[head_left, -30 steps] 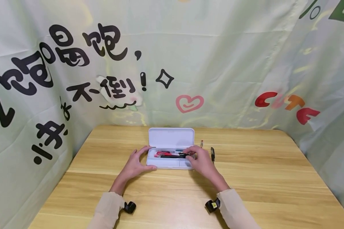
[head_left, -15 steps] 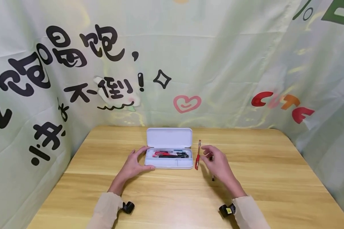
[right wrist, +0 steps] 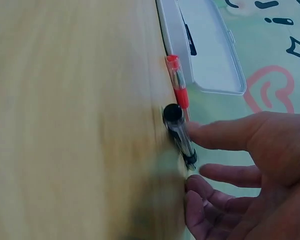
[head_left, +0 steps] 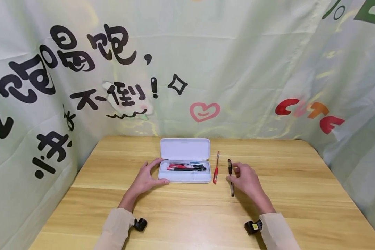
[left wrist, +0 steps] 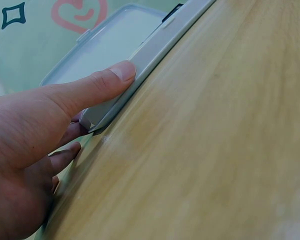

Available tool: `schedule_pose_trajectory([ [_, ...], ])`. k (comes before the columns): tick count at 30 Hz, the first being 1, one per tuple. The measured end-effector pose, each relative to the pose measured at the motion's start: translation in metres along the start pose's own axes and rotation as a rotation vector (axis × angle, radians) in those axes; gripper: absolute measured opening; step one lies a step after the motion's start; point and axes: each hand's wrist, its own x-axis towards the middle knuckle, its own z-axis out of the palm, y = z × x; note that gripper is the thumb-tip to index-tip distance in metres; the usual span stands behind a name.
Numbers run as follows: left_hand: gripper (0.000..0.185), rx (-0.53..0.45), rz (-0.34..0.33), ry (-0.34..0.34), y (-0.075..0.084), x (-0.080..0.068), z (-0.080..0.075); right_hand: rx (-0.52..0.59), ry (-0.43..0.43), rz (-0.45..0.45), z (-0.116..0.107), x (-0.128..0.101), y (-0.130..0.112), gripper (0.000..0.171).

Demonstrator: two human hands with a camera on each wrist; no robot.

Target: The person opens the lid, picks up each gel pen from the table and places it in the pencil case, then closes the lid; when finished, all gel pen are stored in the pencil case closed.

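Note:
A white pencil case (head_left: 175,177) stands on the table with its lid up and several red, black and blue pens (head_left: 187,167) inside. My left hand (head_left: 145,178) holds its left end, the thumb on the front wall and the fingers around the back corner. To the right of the case lies a red pen (head_left: 216,172), and beyond it a black pen (head_left: 230,168). My right hand (head_left: 245,178) is over the black pen with thumb and fingers spread about it. In the right wrist view, the thumb (right wrist: 215,132) is close beside this pen (right wrist: 182,140); contact is hard to tell.
The wooden table (head_left: 187,215) reaches back to a printed fabric curtain (head_left: 237,86), which also hangs along both sides. A black wrist camera (head_left: 140,225) sits at the left cuff and another wrist camera (head_left: 253,227) at the right.
My right hand has left the inside of the case and moved right, past the red pen, to the black pen. The left hand has stayed on the case.

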Motion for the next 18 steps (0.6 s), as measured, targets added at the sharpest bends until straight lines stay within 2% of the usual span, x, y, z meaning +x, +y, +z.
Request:
schedule_pose_trajectory([
  [4, 0.091, 0.002, 0.002, 0.002, 0.001, 0.0, -0.001, -0.021, -0.032, 0.012, -0.008, -0.001, 0.004, 0.045],
  [10, 0.09, 0.015, 0.021, 0.008, 0.001, 0.001, -0.002, 0.003, -0.007, 0.005, -0.014, 0.0, 0.013, 0.022],
  [18, 0.09, 0.007, 0.021, 0.006, 0.0, 0.001, 0.0, 0.007, 0.058, -0.041, -0.013, -0.002, 0.016, 0.015],
])
